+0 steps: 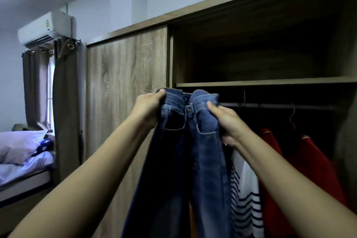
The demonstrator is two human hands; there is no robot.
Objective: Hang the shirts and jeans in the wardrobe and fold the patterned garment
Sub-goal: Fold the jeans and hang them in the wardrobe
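Your left hand [148,107] has a tight grip on the left corner of the waistband of the jeans [185,160], with the fingers curled over its top edge. Your right hand [226,121] grips the right side, thumb on the front near the pocket and fingers tucked behind the denim. The jeans hang from both grips with the front facing you and the button in the middle. The legs drop straight out of the bottom of the view.

The waistband is level with the rail [280,106], at the rail's left end. Its top edge sits just under the front edge of the shelf [270,81] above the rail. You cannot tell whether the denim touches the rail.

Under the rail, just right of the jeans, hangs a striped shirt [245,199], partly behind your right forearm. Further right along the rail are red shirts [313,164] and a pink hanger hook [292,118]. The rail between your right hand and that hook shows as open bar.

Left of the rail, the edge of the wooden sliding door [125,92] stands just behind your left hand. Well left of the rail are curtains [65,102] and a bed [25,168].
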